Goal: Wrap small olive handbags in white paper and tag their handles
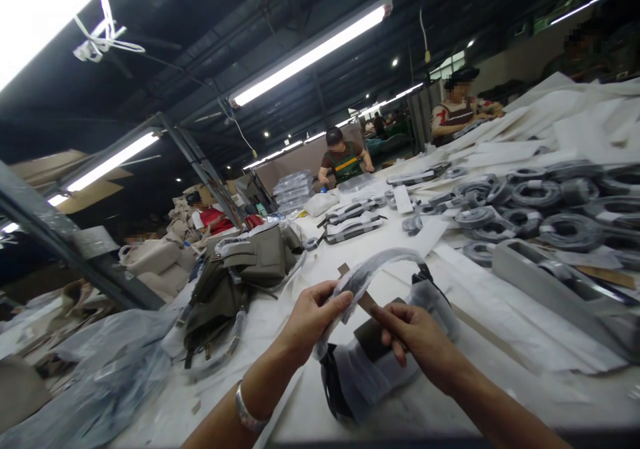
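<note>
Bag (370,376) in whitish wrap lies on table (320,269), bottom ctr of frame, mostly below & btwn the two hands; its wrapped handle (387,257) arches up over it. L hand (313,316) has thumb & fingers closed on L side of handle, just above bag's L end. R hand (420,339) is over the bag's middle: thumb & index pinch a brown strip (369,304) that runs toward the handle; its other fingers are part curled, w/ small gaps. Whether they touch the bag, can't tell.

Olive bag(s) (215,302) w/ wrapped straps at L of ctr; clear plastic (110,382) lower L. Wrapped coils (570,231) piled at R, grey dispenser-like thing (545,282) just below them. Wrapped strap bundles (355,227) further back, upper ctr of table; person (345,162) in green apron beyond, another person (456,112) upper R.
</note>
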Demonstrator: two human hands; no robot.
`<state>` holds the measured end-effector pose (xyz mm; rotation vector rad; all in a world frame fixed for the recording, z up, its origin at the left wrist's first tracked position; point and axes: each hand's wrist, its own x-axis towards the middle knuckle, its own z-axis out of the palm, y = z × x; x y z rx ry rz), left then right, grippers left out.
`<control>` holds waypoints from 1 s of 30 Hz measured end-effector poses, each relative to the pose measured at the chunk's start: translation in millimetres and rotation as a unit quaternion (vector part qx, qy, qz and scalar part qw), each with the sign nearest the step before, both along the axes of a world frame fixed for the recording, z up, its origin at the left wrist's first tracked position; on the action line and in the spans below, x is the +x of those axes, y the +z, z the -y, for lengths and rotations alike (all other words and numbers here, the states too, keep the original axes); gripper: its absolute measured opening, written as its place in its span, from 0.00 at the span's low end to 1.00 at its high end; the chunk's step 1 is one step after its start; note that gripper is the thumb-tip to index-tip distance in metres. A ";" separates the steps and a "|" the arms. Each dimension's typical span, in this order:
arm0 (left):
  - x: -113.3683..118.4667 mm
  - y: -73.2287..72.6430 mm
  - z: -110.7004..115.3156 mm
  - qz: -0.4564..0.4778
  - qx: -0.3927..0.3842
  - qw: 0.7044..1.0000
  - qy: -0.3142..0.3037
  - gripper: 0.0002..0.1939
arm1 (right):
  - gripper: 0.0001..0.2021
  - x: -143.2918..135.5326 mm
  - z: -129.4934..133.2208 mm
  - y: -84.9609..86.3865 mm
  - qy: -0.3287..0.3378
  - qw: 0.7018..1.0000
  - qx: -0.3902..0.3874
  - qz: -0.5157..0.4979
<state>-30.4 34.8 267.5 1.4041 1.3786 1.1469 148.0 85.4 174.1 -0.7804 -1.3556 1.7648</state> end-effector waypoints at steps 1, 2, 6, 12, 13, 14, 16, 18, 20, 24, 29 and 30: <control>-0.3 -0.3 0.2 -0.001 0.002 1.000 -0.001 0.22 | 0.26 0.3 -0.8 -0.6 -0.009 1.000 0.001 0.009; -0.7 -0.8 0.3 -0.002 0.004 1.000 -0.003 0.21 | 0.26 0.7 -1.5 -1.2 -0.018 1.000 -0.001 0.017; -1.1 -2.5 0.6 0.005 0.008 1.000 -0.005 0.21 | 0.27 2.6 -1.4 -4.4 -0.019 0.999 -0.003 0.034; 0.7 -3.0 -2.3 -0.013 0.019 1.000 0.002 0.20 | 0.25 6.2 8.4 -7.3 0.052 0.997 0.041 0.048; 0.7 -3.0 -2.8 -0.016 0.020 1.000 0.002 0.20 | 0.25 8.5 9.8 -7.3 0.042 0.995 0.074 0.060; 0.5 -3.1 -3.2 -0.019 0.021 1.000 0.000 0.20 | 0.24 12.1 10.9 -7.1 0.023 0.990 0.116 0.078; -0.7 -3.5 -3.8 -0.026 0.025 0.999 0.000 0.18 | 0.21 24.5 12.2 -7.2 -0.022 0.970 0.211 0.120; -3.0 -4.1 -4.0 -0.030 0.027 0.999 0.008 0.17 | 0.18 45.3 11.6 -9.6 -0.045 0.944 0.285 0.158; -5.7 -4.9 -4.2 -0.028 0.023 0.999 0.022 0.17 | 0.16 74.3 7.5 -16.1 -0.055 0.926 0.318 0.194; -8.3 -5.0 -4.4 -0.018 0.019 0.999 0.023 0.17 | 0.19 138.1 -15.5 -34.9 -0.219 0.866 0.309 0.326; -3.1 -3.3 -3.5 -0.004 0.021 1.000 0.016 0.18 | 0.25 141.4 -30.9 -35.3 -0.419 0.724 0.408 0.365; -1.6 -3.5 -2.8 0.000 0.022 1.000 0.014 0.18 | 0.24 127.1 -25.9 -31.8 -0.391 0.753 0.412 0.332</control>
